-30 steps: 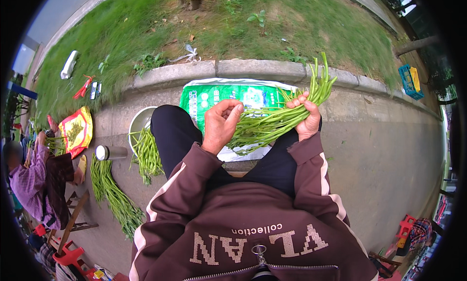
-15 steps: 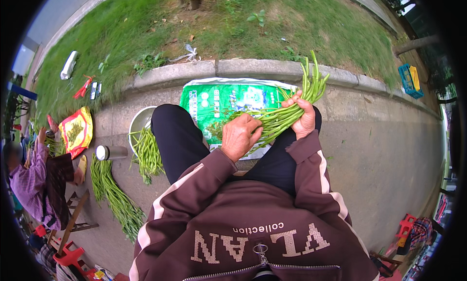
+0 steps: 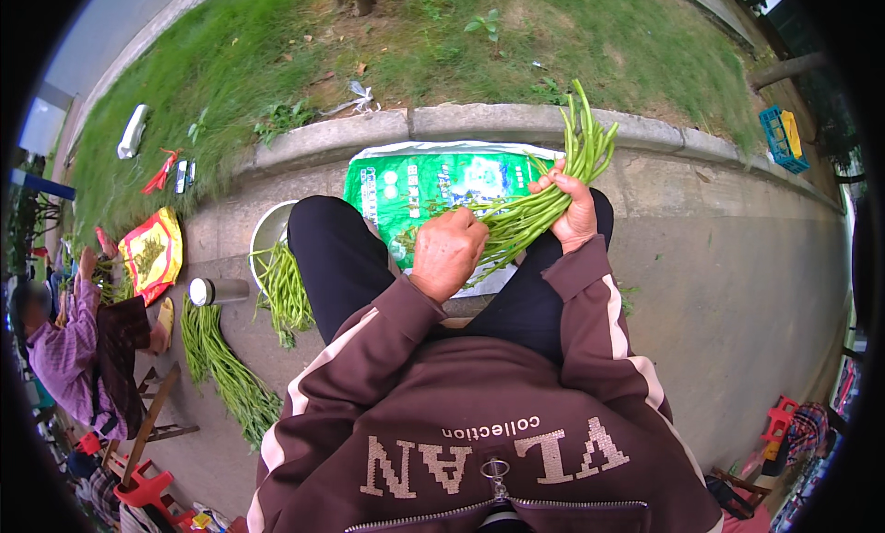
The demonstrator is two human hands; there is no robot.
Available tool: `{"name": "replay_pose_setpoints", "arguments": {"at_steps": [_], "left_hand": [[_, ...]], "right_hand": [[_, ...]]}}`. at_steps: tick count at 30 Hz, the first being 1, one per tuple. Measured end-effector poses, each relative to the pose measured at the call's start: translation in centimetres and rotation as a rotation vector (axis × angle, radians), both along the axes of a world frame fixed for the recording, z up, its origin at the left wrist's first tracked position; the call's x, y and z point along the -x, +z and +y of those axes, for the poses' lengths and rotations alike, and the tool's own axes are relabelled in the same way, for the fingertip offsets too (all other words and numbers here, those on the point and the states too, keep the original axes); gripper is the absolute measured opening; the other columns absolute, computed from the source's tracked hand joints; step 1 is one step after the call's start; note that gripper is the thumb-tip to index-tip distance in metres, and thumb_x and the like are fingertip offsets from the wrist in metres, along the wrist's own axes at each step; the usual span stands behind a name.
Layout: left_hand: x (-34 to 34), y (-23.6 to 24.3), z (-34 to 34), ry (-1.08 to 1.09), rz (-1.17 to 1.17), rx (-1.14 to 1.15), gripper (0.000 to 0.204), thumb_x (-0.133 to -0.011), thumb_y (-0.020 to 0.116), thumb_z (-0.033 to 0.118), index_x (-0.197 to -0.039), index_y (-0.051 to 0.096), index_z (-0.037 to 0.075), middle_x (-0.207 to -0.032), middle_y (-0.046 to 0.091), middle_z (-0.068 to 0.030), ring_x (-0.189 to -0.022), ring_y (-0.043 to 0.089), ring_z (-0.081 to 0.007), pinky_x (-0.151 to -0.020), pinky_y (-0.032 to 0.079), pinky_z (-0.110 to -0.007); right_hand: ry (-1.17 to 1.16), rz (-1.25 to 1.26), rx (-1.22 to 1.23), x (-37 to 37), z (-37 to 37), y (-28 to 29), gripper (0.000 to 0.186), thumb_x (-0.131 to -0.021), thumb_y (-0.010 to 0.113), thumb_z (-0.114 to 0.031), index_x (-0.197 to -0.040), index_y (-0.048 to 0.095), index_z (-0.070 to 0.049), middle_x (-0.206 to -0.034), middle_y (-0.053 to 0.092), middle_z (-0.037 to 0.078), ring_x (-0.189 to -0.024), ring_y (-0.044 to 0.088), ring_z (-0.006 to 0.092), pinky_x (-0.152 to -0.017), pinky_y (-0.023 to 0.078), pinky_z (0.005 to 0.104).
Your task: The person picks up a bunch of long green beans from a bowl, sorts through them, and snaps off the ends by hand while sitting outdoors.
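Note:
A bundle of long green vegetable stems (image 3: 527, 227) slants over my lap, its bare ends up at the right and its thin leafy ends down at the left. My right hand (image 3: 573, 208) is wrapped round it near the bare ends. At the leafy end my left hand (image 3: 449, 254) is closed with curled fingers; what is inside them is hidden. Beneath the bundle a green printed plastic sack (image 3: 396, 196) lies spread on the ground, with loose leafy bits on it.
Left of my knee stand a pale basin (image 3: 269, 227) with stems hanging over its rim and a metal flask (image 3: 218, 291). A long stem pile (image 3: 224, 372) lies nearby. Far left, a person (image 3: 69, 349) sits by a red-yellow sack (image 3: 155, 256). A stone kerb (image 3: 498, 121) borders the grass.
My left hand has drawn slightly left along the leafy end, and its fingers are curled tighter. My right hand keeps its hold on the bundle. The view has shifted slightly.

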State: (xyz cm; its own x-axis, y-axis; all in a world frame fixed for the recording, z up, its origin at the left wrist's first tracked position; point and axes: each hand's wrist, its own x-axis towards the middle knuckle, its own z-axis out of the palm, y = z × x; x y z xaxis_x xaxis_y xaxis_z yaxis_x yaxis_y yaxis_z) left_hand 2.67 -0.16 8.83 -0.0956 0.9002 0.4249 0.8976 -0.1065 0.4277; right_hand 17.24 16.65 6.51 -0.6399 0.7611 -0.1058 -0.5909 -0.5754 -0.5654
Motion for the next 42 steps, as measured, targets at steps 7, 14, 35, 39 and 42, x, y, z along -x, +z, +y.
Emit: {"name": "replay_pose_setpoints", "arguments": {"at_steps": [7, 14, 35, 39, 42], "left_hand": [[-0.1, 1.6, 0.2, 0.14, -0.645, 0.305, 0.006, -0.085, 0.052, 0.005, -0.08, 0.055, 0.004, -0.073, 0.057, -0.0047, -0.052, 0.05, -0.0084, -0.049, 0.042, -0.026], [1.0, -0.2, -0.4, -0.05, -0.919, 0.316, 0.009, -0.088, 0.05, 0.007, -0.083, 0.052, 0.0, -0.071, 0.056, -0.0025, -0.059, 0.051, -0.0058, -0.051, 0.042, -0.021], [3.2, -0.2, 0.7, 0.022, -1.467, 0.002, 0.011, -0.085, 0.06, 0.005, -0.094, 0.058, 0.001, -0.082, 0.064, -0.007, -0.065, 0.062, -0.0126, -0.058, 0.05, -0.022], [3.4, -0.2, 0.6, 0.049, -1.457, 0.046, 0.017, -0.088, 0.057, 0.01, -0.102, 0.059, 0.001, -0.087, 0.065, -0.0091, -0.065, 0.061, -0.0121, -0.06, 0.051, -0.024], [3.8, 0.3, 0.5, 0.094, -1.449, 0.045, 0.02, -0.088, 0.057, 0.011, -0.105, 0.057, 0.0, -0.086, 0.065, -0.0095, -0.064, 0.061, -0.0123, -0.059, 0.051, -0.023]], "right_hand": [[-0.008, 0.008, -0.017, -0.1, 0.2, -0.1, 0.02, -0.076, 0.06, -0.002, -0.095, 0.054, -0.006, -0.074, 0.057, 0.007, -0.072, 0.057, 0.0179, -0.075, 0.047, 0.0381], [-0.005, 0.005, -0.008, 0.1, 0.2, -0.4, 0.02, -0.076, 0.06, -0.002, -0.095, 0.054, -0.006, -0.075, 0.057, 0.006, -0.072, 0.058, 0.0177, -0.076, 0.047, 0.0389], [0.023, -0.067, -0.076, 0.1, 0.0, -0.4, 0.024, -0.076, 0.06, -0.003, -0.099, 0.053, -0.006, -0.077, 0.057, 0.006, -0.074, 0.057, 0.0183, -0.078, 0.047, 0.0386], [0.018, -0.114, -0.137, 0.3, -0.5, 0.2, 0.025, -0.074, 0.061, -0.003, -0.097, 0.051, -0.004, -0.076, 0.054, 0.006, -0.073, 0.06, 0.0225, -0.07, 0.049, 0.0388], [0.017, -0.163, -0.181, 0.4, -0.8, 0.6, 0.027, -0.073, 0.062, -0.003, -0.097, 0.049, -0.003, -0.075, 0.054, 0.006, -0.072, 0.061, 0.0234, -0.067, 0.05, 0.0373]]}}
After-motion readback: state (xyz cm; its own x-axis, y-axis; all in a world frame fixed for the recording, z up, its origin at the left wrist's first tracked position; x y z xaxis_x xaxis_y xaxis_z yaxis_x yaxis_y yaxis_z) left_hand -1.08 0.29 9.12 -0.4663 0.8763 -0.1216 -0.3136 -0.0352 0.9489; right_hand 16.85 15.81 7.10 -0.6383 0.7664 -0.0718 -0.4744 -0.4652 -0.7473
